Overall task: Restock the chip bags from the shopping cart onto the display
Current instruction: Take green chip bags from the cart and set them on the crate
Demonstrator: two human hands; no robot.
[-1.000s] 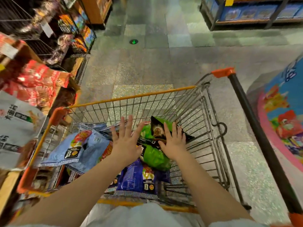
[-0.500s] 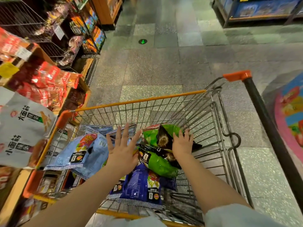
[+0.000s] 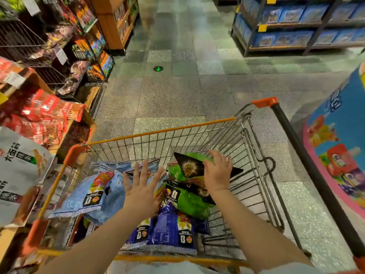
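1. The shopping cart [image 3: 197, 133] holds plenty of stock: two green chip bags [image 3: 189, 198] on the right side of the pile, dark blue chip bags [image 3: 171, 234] at the near end, and light blue chip bags [image 3: 85, 194] on the left.
2. The right hand [image 3: 217, 173] rests on the upper green bag with fingers curling over its top edge; whether that grip has closed is hard to tell.
3. The left hand [image 3: 141, 192] hovers over the middle of the pile, fingers spread wide, holding nothing.
4. The display [image 3: 39, 119] on the left carries red and white packets; no cart bag is on its way there.
5. Judging by the load, most of the restocking is left: each bag needs lifting out and shelving.
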